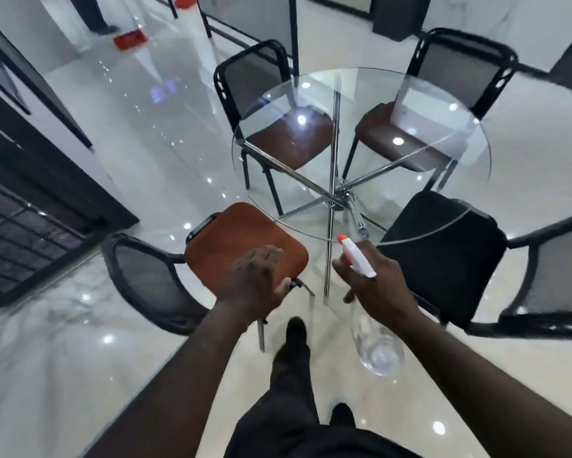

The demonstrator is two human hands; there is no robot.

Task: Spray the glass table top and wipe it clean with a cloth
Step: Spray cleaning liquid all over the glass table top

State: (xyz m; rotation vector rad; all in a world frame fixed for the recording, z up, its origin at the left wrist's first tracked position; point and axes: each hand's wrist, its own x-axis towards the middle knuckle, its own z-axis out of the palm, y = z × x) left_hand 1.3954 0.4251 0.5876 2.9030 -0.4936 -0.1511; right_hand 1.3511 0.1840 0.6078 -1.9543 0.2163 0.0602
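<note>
- Round clear glass table top [410, 193] on a chrome cross-braced base [339, 196], standing in the middle of the scene; its near rim lies just beyond both hands, and nothing rests on it
- Right hand [373, 285] closed around the neck of a transparent plastic spray bottle with a white trigger head and orange-red nozzle [357, 256]; the nozzle points toward the near rim of the glass, and the bottle body hangs below the hand, over the floor
- Left hand [254, 282] lying flat, fingers loosely spread, on the near edge of the tan padded seat of a black mesh-backed chair [241, 239] at near left; it holds no cloth
- No cloth can be made out anywhere in view
- Three further black-framed chairs ring the table: two at the far side, one black-seated chair [443, 256] at near right
- Judged progress: the task stands at its opening; no droplets or wiped streaks can be told on the glass, only lamp reflections, so spraying and wiping both appear left to do
</note>
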